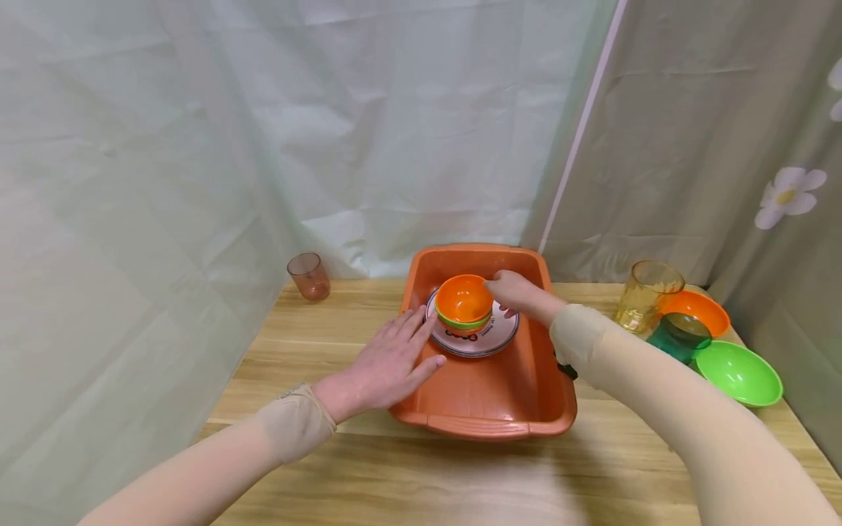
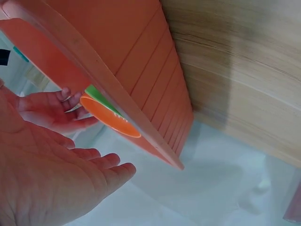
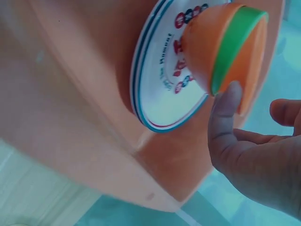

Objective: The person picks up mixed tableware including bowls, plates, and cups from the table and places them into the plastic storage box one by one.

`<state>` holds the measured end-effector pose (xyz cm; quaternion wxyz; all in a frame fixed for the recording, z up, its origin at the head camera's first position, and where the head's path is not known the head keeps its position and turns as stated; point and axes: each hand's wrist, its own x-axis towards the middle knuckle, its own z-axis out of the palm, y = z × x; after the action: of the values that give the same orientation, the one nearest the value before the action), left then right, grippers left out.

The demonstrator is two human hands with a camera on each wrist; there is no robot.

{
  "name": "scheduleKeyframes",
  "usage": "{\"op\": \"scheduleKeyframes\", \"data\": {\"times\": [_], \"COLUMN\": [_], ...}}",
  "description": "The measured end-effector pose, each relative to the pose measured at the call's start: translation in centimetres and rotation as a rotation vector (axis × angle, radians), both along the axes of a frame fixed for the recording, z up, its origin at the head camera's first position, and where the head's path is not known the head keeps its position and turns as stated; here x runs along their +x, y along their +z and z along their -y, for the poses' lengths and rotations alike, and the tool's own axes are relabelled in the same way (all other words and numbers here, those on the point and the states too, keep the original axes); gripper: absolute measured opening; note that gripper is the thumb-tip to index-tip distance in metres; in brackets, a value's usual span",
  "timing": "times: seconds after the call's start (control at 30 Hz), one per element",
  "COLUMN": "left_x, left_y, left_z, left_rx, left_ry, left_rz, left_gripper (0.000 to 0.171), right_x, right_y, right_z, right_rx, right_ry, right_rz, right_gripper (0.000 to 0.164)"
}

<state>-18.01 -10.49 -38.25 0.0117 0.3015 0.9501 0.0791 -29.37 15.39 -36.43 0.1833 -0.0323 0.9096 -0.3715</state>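
Some glossy nested bowls (image 1: 464, 301) in the ribbed tub (image 1: 483, 387) are touched by the right hand (image 1: 520, 292), fingers parted; near the tub, the left hand (image 1: 391, 358) is spread

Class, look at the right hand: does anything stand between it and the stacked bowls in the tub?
No, nothing visible does. The right hand is right at the stacked bowls, which sit on the plates inside the tub.

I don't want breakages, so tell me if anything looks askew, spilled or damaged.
Nothing stands out: the nested bowls sit on the plates inside the basin, the right hand at their rim, and no spill or crack shows.
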Motion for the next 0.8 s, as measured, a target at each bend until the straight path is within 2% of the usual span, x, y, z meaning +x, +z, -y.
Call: {"op": "scheduleKeyframes", "data": {"times": [0.2, 0.47, 0.63, 0.8], "left_x": [-0.4, -1.0, -1.3, -1.4], "left_y": [0.2, 0.3, 0.2, 0.2], "left_z": [0.4, 0.8, 1.0, 1.2], "left_rx": [0.025, 0.037, 0.047, 0.044], "left_ry": [0.018, 0.033, 0.044, 0.054], "left_rz": [-0.013, -0.031, -0.047, -0.069], "left_gripper": [0.078, 0.074, 0.073, 0.073], "right_x": [0.9, 3.7, 6.0, 8.3], "right_y": [1.6, 3.1, 2.8, 1.6], "right_z": [-0.2, -1.3, -2.6, -3.8], "right_rx": [0.041, 0.169, 0.25, 0.392], "right_ry": [0.081, 0.215, 0.278, 0.3], "right_rz": [-0.065, -0.266, -0.42, -0.567], "right_gripper": [0.07, 0.073, 0.077, 0.08]}}
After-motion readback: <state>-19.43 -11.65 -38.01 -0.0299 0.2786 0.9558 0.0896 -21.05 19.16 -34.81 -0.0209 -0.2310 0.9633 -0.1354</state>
